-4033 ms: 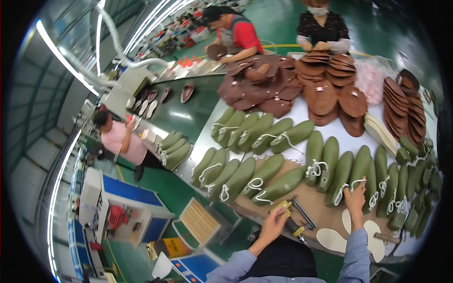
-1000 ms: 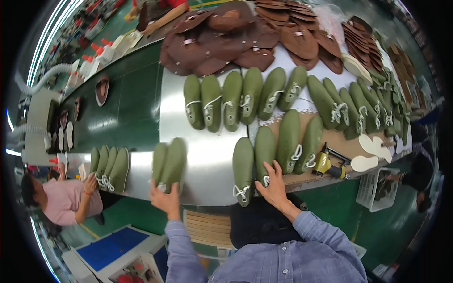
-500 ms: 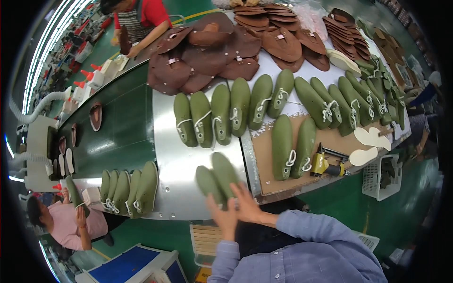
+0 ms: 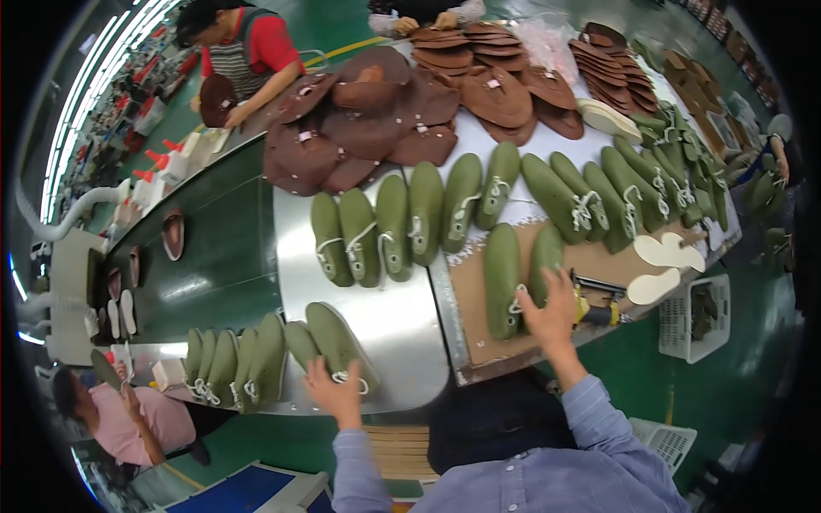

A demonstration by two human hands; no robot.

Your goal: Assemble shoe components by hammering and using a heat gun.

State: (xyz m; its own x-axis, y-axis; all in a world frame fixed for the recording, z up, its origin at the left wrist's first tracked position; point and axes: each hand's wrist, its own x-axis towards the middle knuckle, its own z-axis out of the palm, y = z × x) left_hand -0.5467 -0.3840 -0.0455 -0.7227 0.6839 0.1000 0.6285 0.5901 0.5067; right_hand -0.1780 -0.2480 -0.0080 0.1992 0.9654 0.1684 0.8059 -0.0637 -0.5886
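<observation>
On the metal plate, a pair of green shoe lasts (image 4: 336, 335) with white cord loops stands at the near edge. My left hand (image 4: 335, 392) is at their heel ends, fingers apart; whether it touches them I cannot tell. Over the brown board, my right hand (image 4: 552, 315) reaches to the heel of a green last (image 4: 546, 248), thumb and fingers spread around it, its lower part hidden. Left of that stands another green last (image 4: 503, 278). A yellow and black nail gun (image 4: 596, 313) lies just right of my right hand.
Several green lasts (image 4: 392, 227) line the metal plate's back, with more (image 4: 222, 363) at left and right. Brown leather pieces (image 4: 368, 120) pile up behind. Cream insoles (image 4: 654, 286) lie on the board (image 4: 479, 342); a white crate (image 4: 697, 329) stands below. Co-workers sit across and at left.
The pair of lasts has moved left along the metal plate, near the left row. My right hand has left it and swung right to the lasts on the board. The view has shifted slightly.
</observation>
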